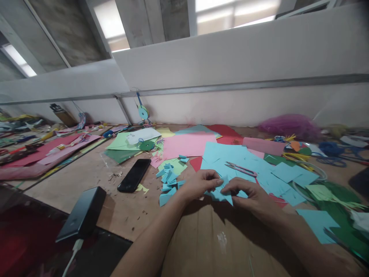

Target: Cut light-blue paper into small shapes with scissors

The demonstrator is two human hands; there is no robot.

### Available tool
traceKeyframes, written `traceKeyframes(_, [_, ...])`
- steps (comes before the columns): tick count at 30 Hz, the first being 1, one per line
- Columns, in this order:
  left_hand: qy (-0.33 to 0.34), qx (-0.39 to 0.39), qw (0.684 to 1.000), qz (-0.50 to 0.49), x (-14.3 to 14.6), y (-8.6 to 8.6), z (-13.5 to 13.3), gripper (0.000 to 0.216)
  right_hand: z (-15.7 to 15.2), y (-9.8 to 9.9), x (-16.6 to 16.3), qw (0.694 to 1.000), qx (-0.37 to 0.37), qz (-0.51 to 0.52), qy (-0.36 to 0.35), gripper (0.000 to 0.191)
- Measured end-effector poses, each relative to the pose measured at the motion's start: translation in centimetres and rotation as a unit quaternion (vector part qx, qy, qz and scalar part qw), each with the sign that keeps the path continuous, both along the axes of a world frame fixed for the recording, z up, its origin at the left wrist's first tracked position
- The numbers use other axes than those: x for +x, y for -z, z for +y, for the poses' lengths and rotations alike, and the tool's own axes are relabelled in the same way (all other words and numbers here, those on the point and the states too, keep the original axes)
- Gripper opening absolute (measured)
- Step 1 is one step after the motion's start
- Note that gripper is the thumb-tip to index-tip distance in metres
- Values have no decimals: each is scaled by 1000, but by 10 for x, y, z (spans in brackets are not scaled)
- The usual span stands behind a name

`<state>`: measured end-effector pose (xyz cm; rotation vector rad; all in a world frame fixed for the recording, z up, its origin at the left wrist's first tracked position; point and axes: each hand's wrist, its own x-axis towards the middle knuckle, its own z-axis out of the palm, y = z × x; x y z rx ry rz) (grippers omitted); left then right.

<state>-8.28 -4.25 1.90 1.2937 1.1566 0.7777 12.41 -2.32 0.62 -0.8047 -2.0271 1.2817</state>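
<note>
Pinched a small blue paper piece (pixel 221 194) from both sides. Closed the left hand (pixel 201 184) on its left edge with thumb and fingertips, and curled the right hand (pixel 248 194) over its right edge, fingers bent and gripping. Held it low over the bare wooden table (pixel 201 238), right at the near edge of the spread of blue sheets (pixel 230 157) — couldn't tell whether its lower point touched the wood.

Left a pair of pink-handled snips (pixel 240 168) lying on those sheets just beyond the knuckles, untouched. Had a heap of small folded blue pieces (pixel 169 184) on the table just left of the left hand. Had a black phone (pixel 134 175) further left, flat with its screen dark — and, nearer the body, a black power bank (pixel 82 213) with a white cable (pixel 72 256) plugged in. Saw a pink sheet (pixel 187 145) beyond the heap, green sheets (pixel 123 148) to its left, and a purple tuft (pixel 290 125) far right by the wall.
</note>
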Motion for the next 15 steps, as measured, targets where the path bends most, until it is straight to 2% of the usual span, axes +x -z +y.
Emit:
traceKeyframes(10, [4, 42, 999, -10, 2, 10, 2, 34, 1, 7, -4, 999, 47, -27, -4, 18])
traceKeyframes(15, [5, 46, 999, -1, 4, 13, 3, 33, 1, 9, -6, 996, 78, -23, 20, 12])
